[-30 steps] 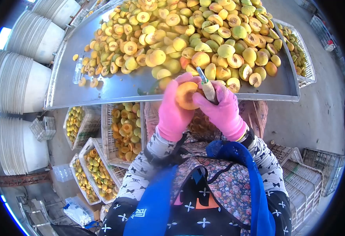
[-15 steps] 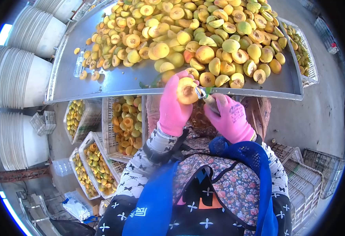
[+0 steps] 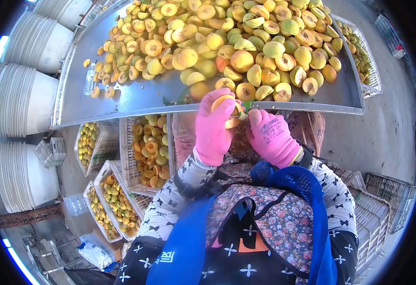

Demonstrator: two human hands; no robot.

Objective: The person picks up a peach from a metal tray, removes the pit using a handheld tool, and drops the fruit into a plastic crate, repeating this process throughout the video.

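Observation:
My left hand (image 3: 212, 133), in a pink glove, is wrapped around a halved yellow peach (image 3: 232, 123) above the table's near edge. My gloved right hand (image 3: 275, 138) is closed on a small pitting tool (image 3: 244, 114); its metal loop showed earlier, and now its tip is at the cut face of the fruit, mostly hidden by fingers. Just beyond both hands, a big heap of peach halves (image 3: 242, 61) covers much of the metal table (image 3: 137, 102). Many show brown hollows or pits.
Below the table edge at left stands a crate of peach pieces (image 3: 150, 152), with more filled crates (image 3: 118, 204) beside it. A plastic bottle (image 3: 89, 79) lies on the table. Stacked white tubs (image 3: 25, 175) line the left; crates (image 3: 367, 223) stand at right.
The peach half has turned in my left hand, its cut face less visible. My right hand has come in closer and the tool's loop has moved into the fruit. The view shifted slightly.

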